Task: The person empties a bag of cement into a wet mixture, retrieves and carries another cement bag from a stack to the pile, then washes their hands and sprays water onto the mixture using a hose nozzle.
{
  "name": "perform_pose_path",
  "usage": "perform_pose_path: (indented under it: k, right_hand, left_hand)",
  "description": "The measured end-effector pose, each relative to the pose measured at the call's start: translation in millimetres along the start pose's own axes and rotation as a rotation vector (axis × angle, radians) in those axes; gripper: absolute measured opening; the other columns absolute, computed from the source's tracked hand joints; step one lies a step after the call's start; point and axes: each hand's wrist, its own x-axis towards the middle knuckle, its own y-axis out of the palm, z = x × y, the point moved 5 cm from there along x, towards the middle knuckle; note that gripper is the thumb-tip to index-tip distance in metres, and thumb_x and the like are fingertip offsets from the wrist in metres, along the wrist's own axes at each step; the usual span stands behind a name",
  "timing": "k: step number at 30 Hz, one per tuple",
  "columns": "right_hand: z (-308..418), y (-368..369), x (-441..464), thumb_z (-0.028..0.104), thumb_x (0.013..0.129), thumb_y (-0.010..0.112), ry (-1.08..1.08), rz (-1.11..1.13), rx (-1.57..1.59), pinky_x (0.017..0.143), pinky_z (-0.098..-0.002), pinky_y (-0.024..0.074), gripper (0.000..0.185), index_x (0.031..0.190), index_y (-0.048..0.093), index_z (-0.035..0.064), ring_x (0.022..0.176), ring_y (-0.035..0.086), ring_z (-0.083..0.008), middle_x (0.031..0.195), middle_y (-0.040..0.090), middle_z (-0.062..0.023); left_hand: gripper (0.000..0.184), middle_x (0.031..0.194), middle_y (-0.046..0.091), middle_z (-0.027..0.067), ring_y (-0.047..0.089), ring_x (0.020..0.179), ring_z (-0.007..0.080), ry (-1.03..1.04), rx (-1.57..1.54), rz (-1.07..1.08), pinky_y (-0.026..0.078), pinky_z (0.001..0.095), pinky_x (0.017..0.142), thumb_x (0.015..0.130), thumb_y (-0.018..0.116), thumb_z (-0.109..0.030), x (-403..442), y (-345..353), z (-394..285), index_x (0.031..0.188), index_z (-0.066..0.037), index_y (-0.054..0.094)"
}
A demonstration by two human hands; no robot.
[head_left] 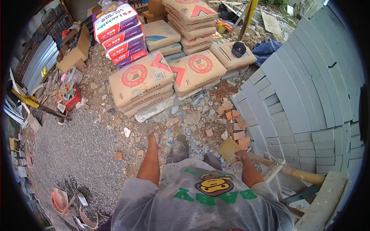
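Over the rubble, the left hand hangs; I cannot tell whether either grip is open or closed. The right hand is beside, perhaps touching, a tan slab. Cement bags stand stacked; bricks lie unstacked.

Shows black cap on paper sack at one o'clock, purple-white bags at eleven, red container at nine, grey blocks at three.

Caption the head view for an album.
Left hand and right hand lowered before stacked cement bags, grey blocks alongside.
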Motion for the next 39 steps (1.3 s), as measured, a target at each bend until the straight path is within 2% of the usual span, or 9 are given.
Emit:
perform_pose_path:
  k: [6,9,15,18,21,22,24,26,39]
  right_hand:
    - [98.4,-80.0,-41.3,0.014,0.077,0.051,0.393,-0.020,0.583,0.034,-0.0350,0.0362,0.013,0.082,0.055,0.0027,0.045,0.052,-0.0249,0.066,0.056,-0.0144]
    - [140.7,-103.7,-11.0,0.018,0.080,0.055,0.412,0.056,0.512,0.040,-0.0334,0.0414,0.024,0.093,0.050,-0.0012,0.048,0.052,-0.0239,0.073,0.056,-0.0156]
    - [254.4,-173.4,143.2,0.021,0.081,0.055,0.287,0.165,0.346,0.040,-0.0335,0.0408,0.024,0.089,0.051,-0.0012,0.047,0.049,-0.0201,0.071,0.055,-0.0150]
    - [349.7,-216.2,239.2,0.019,0.078,0.058,0.127,0.244,-0.158,0.042,-0.0337,0.0411,0.020,0.088,0.053,0.0011,0.046,0.047,-0.0197,0.073,0.057,-0.0124]
    - [499.2,-242.1,299.4,0.015,0.069,0.059,-0.907,0.223,-1.617,0.049,-0.0381,0.0470,0.010,0.070,0.061,0.0047,0.057,0.059,-0.0239,0.066,0.061,-0.0080]
    - [546.5,-257.2,299.7,0.017,0.070,0.058,-1.097,0.010,-1.498,0.053,-0.0394,0.0491,0.013,0.072,0.064,0.0060,0.066,0.063,-0.0260,0.071,0.063,-0.0148]
    - [627.2,-291.2,321.3,0.022,0.074,0.054,-0.848,-0.235,-0.574,0.050,-0.0331,0.0477,0.021,0.077,0.062,0.0031,0.058,0.060,-0.0195,0.066,0.059,-0.0111]
    - [684.6,-288.5,280.2,0.021,0.077,0.053,-0.432,0.210,0.163,0.048,-0.0271,0.0451,0.021,0.084,0.059,0.0027,0.056,0.055,-0.0137,0.065,0.055,-0.0062]
    - [712.1,-214.2,277.7,0.026,0.080,0.054,-0.397,0.318,-0.481,0.041,-0.0309,0.0441,0.028,0.072,0.056,-0.0013,0.049,0.056,-0.0171,0.060,0.056,-0.0086]
  left_hand:
    - [0.032,0.072,0.056,0.0020,0.052,0.059,0.0142,0.183,0.037,0.163,0.038,0.0244,0.049,0.080,0.058,-0.038,59.9,118.1,-130.5,0.091,-0.009,0.055]
    - [0.031,0.073,0.057,0.0027,0.053,0.060,0.0143,0.263,0.083,0.061,0.039,0.0244,0.049,0.079,0.060,-0.037,83.0,135.5,-137.1,0.089,-0.008,0.055]
    - [0.027,0.085,0.058,0.0042,0.055,0.071,0.0170,-0.081,-0.151,-0.157,0.042,0.0307,0.058,0.082,0.053,-0.034,98.4,105.8,-78.7,0.099,-0.014,0.053]
    - [0.026,0.089,0.058,0.0056,0.056,0.075,0.0187,-0.091,-0.288,-0.412,0.041,0.0329,0.061,0.082,0.051,-0.033,106.0,83.3,-40.2,0.102,-0.017,0.053]
    - [0.026,0.091,0.058,0.0047,0.056,0.075,0.0178,-0.094,-0.462,-0.516,0.040,0.0327,0.059,0.082,0.051,-0.033,57.8,122.4,-33.4,0.100,-0.014,0.054]
    - [0.025,0.087,0.059,0.0037,0.056,0.072,0.0169,-0.098,-0.477,-0.532,0.040,0.0320,0.055,0.082,0.053,-0.031,40.2,148.9,-34.2,0.099,-0.013,0.055]
    - [0.022,0.081,0.059,0.0025,0.055,0.067,0.0167,-0.160,-0.405,-0.579,0.039,0.0316,0.054,0.081,0.054,-0.029,21.1,196.1,-31.0,0.097,-0.013,0.055]
    - [0.022,0.072,0.057,0.0008,0.054,0.060,0.0154,-0.175,-0.369,-0.560,0.038,0.0291,0.050,0.080,0.057,-0.028,40.5,215.4,-31.4,0.094,-0.012,0.055]
    - [0.020,0.070,0.055,-0.0020,0.053,0.059,0.0103,0.056,-0.379,-0.480,0.035,0.0250,0.046,0.081,0.058,-0.030,108.5,204.5,-71.5,0.089,-0.012,0.054]
